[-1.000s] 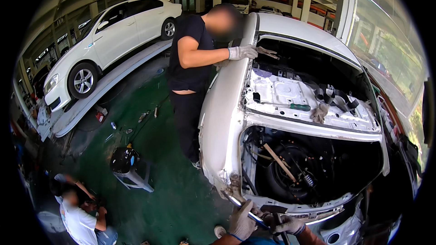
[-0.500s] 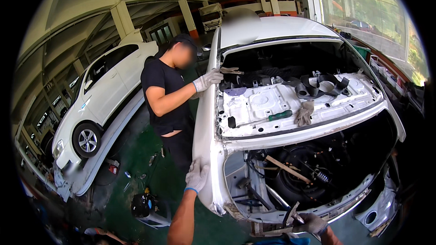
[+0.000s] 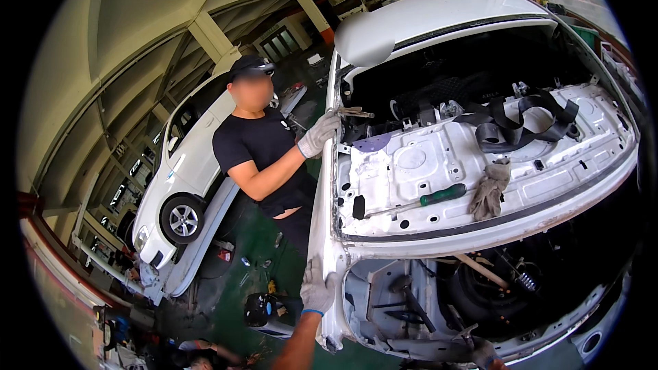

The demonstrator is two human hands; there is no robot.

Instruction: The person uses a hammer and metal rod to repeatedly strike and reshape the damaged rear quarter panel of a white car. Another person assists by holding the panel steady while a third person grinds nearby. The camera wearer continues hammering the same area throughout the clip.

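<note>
My left hand [image 3: 317, 292], in a pale work glove with a blue cuff, lies with extended fingers on the rear corner of a white car body [image 3: 331, 260]. Low in the view, my gloved right hand [image 3: 485, 354] is closed around a hammer [image 3: 467, 333] at the trunk opening's rear edge; the lower frame edge cuts off part of that arm. Inside the trunk, another hammer [image 3: 410, 299] leans at the left, near a wooden stick [image 3: 482, 271] and a coil spring [image 3: 526, 282].
A co-worker in black [image 3: 264, 140] stands left of the car, one gloved hand [image 3: 319, 134] on its pillar. On the rear shelf lie a green-handled screwdriver [image 3: 442, 195], a glove [image 3: 490, 190] and black belts [image 3: 528, 122]. Another white car [image 3: 195, 157] stands on a lift.
My view has turned and tilted, so the car sits further right and lower. The co-worker's head has lifted. My left hand stays on the panel; my right still grips the hammer.
</note>
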